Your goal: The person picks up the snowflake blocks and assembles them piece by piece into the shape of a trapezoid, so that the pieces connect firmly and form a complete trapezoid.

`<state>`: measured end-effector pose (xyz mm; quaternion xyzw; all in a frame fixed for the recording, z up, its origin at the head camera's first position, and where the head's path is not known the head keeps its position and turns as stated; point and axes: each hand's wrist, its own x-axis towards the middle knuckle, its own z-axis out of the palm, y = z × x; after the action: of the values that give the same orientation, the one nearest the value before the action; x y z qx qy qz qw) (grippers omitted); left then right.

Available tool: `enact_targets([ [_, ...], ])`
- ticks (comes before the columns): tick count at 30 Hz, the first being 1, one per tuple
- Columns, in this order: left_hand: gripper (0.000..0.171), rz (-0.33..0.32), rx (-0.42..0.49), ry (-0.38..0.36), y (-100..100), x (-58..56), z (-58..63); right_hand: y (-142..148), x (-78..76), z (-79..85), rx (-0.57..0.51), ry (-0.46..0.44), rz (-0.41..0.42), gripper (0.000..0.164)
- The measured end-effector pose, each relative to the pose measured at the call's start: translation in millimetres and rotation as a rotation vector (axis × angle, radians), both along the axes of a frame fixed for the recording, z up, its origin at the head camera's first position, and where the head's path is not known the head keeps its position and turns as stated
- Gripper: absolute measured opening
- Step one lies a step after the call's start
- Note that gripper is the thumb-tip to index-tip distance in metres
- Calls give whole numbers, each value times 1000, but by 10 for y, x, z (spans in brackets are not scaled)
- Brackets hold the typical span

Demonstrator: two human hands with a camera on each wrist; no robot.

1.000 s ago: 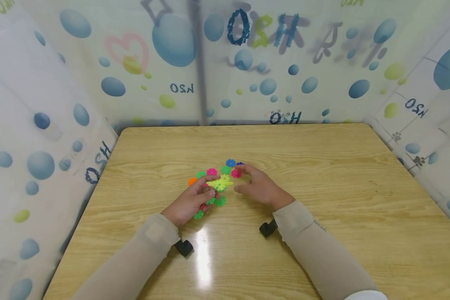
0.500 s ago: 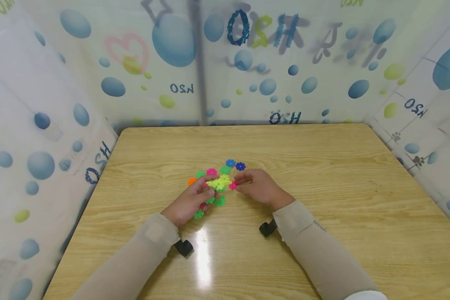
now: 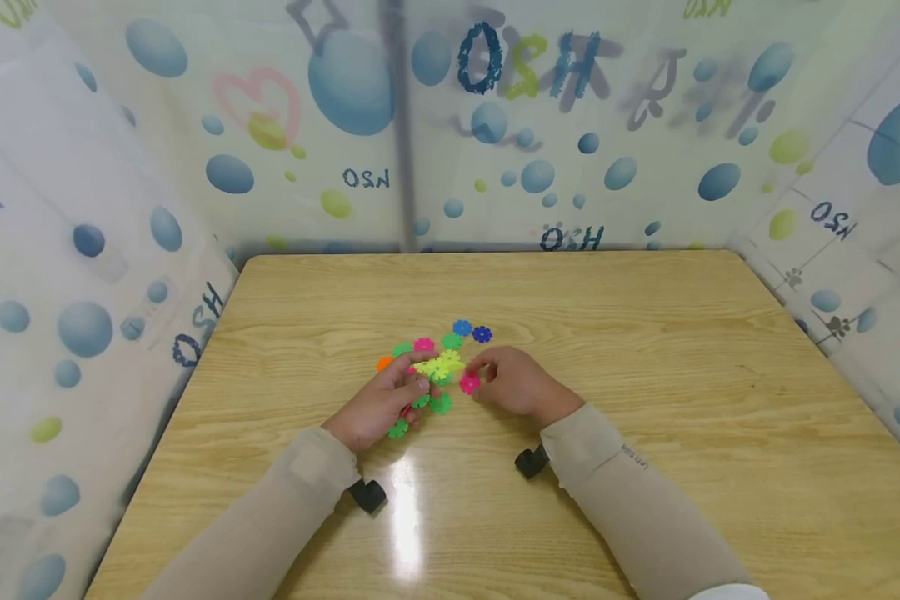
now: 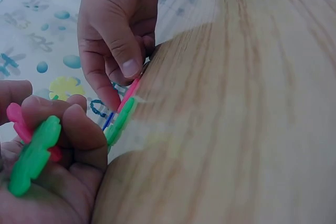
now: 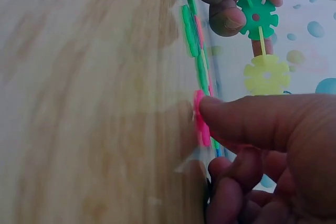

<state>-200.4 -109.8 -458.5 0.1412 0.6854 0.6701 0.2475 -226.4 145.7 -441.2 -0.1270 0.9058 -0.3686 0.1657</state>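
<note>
My left hand (image 3: 378,408) grips a linked chain of notched plastic snowflake discs. In the right wrist view the chain shows a green disc (image 5: 257,17) slotted to a yellow disc (image 5: 266,74). The left wrist view shows a green disc (image 4: 34,156) crossing a pink one inside the curled fingers. Facing it from the right, my right hand (image 3: 517,379) pinches a single pink disc (image 3: 470,382) by its edge, low over the table and just right of the yellow discs (image 3: 442,365). Part of the chain is hidden by the left fingers.
Beyond the hands lie loose discs: a light blue (image 3: 462,327), a dark blue (image 3: 482,334), a green (image 3: 452,341) and a pink one (image 3: 423,344). An orange disc (image 3: 385,363) is left of them. Another green disc (image 3: 441,402) lies nearer. Printed cloth walls surround the wooden table (image 3: 645,333).
My right hand has brought the pink disc nearer to me, away from the blue discs, uncovering the dark blue one. The left hand has stayed in place with its chain.
</note>
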Motion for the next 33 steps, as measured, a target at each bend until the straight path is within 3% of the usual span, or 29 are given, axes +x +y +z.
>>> enact_targets([
  [4,53,5,-13,-3,2,1,0,-9,21,30,13,5,20,19],
  [11,53,3,-20,0,-7,-4,-3,19,-17,-19,-42,-7,-3,18],
  [21,52,-6,-33,-4,-6,-7,11,82,-94,-118,-486,-196,-142,19],
  [33,51,-18,-46,6,-10,-4,14,96,-123,-165,-639,-266,-144,19],
])
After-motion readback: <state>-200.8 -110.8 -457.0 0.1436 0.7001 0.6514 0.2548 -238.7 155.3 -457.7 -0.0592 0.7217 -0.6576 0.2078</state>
